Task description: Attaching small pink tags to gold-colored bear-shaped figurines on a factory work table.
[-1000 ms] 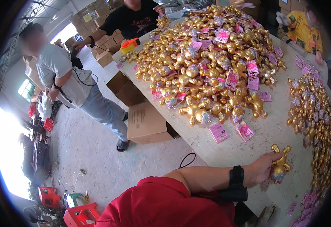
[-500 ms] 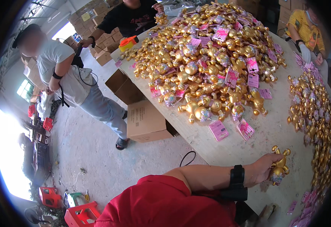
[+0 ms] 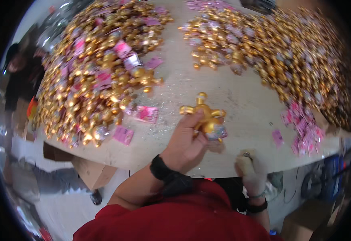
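Left hand (image 3: 185,140) gripping a gold figure toy (image 3: 206,116) over the worktop (image 3: 239,96); right hand (image 3: 248,170) gloved, grip unclear; gold heaps (image 3: 91,88) alongside.

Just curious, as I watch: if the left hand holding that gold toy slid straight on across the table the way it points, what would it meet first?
Past the left hand and its gold plastic figure toy lies bare pale tabletop, then probably the heap of gold toys; depth is unclear.

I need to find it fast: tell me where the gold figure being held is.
Head view, centre: the gold figure is in the left hand, over bare table between the two gold heaps, right of a pink card.
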The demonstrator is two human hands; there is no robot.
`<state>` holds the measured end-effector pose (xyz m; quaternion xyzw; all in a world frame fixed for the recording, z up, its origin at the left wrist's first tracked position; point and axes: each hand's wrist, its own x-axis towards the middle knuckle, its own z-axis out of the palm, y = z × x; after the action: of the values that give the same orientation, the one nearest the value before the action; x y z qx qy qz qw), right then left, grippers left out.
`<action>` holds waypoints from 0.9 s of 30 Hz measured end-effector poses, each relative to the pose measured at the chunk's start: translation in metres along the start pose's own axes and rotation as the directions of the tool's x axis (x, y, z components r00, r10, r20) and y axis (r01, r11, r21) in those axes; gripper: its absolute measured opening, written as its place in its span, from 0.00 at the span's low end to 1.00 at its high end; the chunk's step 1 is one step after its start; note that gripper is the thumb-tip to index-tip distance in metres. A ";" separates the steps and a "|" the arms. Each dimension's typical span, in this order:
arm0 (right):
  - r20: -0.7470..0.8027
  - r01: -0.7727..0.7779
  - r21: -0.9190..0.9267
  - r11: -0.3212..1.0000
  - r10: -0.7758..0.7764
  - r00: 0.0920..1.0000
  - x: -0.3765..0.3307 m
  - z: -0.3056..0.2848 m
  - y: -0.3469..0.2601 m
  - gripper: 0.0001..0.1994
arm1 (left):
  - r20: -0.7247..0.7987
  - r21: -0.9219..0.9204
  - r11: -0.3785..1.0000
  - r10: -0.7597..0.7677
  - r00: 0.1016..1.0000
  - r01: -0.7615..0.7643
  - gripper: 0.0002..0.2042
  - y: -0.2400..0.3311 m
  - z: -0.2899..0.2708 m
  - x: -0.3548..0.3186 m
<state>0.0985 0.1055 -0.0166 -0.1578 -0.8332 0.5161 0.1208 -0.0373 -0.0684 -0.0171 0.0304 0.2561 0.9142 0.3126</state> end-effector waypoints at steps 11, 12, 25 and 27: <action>0.021 0.396 -0.207 0.895 -0.401 0.916 0.015 0.013 -0.024 0.10 | -0.191 0.080 0.996 0.063 0.979 -0.048 0.14 -0.007 0.032 0.000; 0.013 0.411 -0.204 0.888 -0.418 0.909 0.016 0.013 -0.025 0.11 | -0.189 0.101 0.993 0.081 0.979 -0.062 0.14 -0.008 0.033 -0.001; 0.054 0.405 -0.271 0.873 -0.407 0.912 0.015 0.010 -0.031 0.14 | -0.009 0.261 0.948 0.190 0.982 -0.181 0.20 -0.017 0.042 -0.003; 0.007 0.444 -0.218 0.869 -0.453 0.891 0.015 0.016 -0.021 0.13 | 0.004 0.293 0.932 0.221 0.975 -0.213 0.22 -0.019 0.043 -0.004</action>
<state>0.0758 0.0894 -0.0038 0.0163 -0.8947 0.3777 0.2379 -0.0144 -0.0393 0.0112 0.0908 0.3874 0.8958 0.1982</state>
